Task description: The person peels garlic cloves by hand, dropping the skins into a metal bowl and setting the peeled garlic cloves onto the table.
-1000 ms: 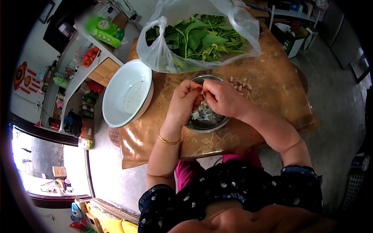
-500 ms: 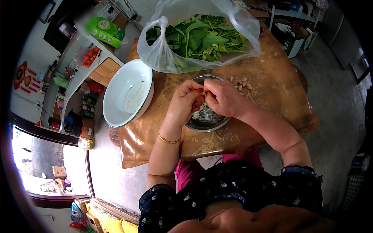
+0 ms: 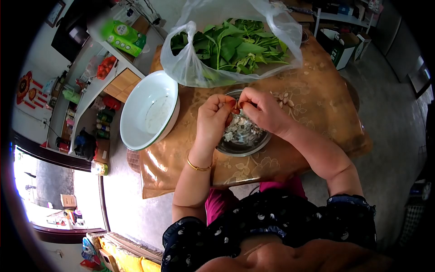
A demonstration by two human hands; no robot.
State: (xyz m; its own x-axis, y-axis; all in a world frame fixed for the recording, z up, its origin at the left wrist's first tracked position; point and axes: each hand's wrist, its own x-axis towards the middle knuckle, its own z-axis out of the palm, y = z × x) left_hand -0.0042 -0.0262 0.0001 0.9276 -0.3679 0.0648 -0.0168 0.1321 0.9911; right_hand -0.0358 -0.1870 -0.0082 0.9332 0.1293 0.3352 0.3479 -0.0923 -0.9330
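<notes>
Over a steel bowl (image 3: 247,152), my left hand (image 3: 214,119) and my right hand (image 3: 266,112) meet fingertip to fingertip. Both are closed in a pinch on one small garlic clove (image 3: 236,110), mostly covered by the fingers. Papery garlic skins (image 3: 242,126) lie inside the bowl below them. Just right of the bowl, several garlic cloves (image 3: 285,99) rest on the table beyond my right hand. A gold bangle circles my left wrist.
A white basin (image 3: 129,119) stands left of the bowl on the brown covered table (image 3: 326,113). At the table's far side, an open plastic bag (image 3: 181,68) holds green leafy vegetables (image 3: 226,45). Shelves with household goods are at the left.
My fingers have shifted slightly and my right hand's curl has loosened, so more of the skins in the bowl shows. Bowl, basin and bag stay about where they were.
</notes>
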